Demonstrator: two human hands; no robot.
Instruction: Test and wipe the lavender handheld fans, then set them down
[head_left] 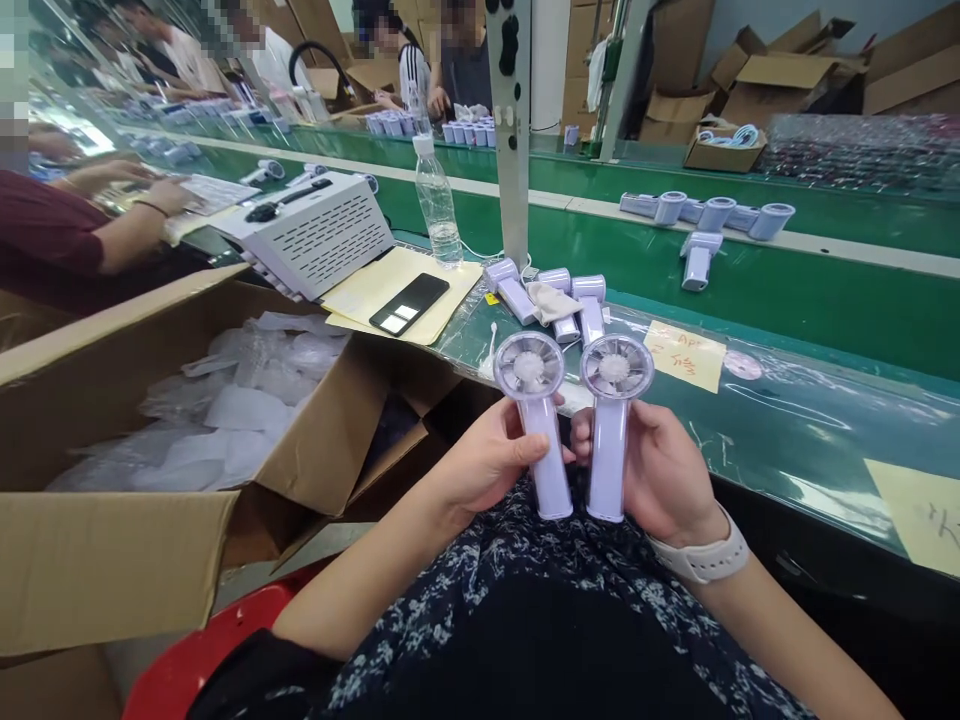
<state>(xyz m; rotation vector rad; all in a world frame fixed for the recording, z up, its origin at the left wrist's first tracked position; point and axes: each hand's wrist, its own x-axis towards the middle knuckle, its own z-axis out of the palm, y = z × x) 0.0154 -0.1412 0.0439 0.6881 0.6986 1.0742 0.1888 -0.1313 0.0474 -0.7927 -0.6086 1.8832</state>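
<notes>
Two lavender handheld fans are held up side by side over my lap, their round clear-fronted heads at the top. My left hand (504, 450) is closed around the handle of the left handheld fan (550, 470), thumb across its front. The right handheld fan (607, 460) is gripped by my right hand (667, 470), whose fingers wrap behind the handle. Just beyond them, several similar fans (514, 296) lie on the bench edge, with a whitish crumpled cloth (553, 302) on top of them.
An open carton (300, 450) with plastic bags stands at my left. Behind it are a grey metal box (322, 235), a phone (410, 304) on yellow paper and a water bottle (437, 205). More fans (717, 214) lie on the green conveyor (847, 270). Co-workers sit left and across.
</notes>
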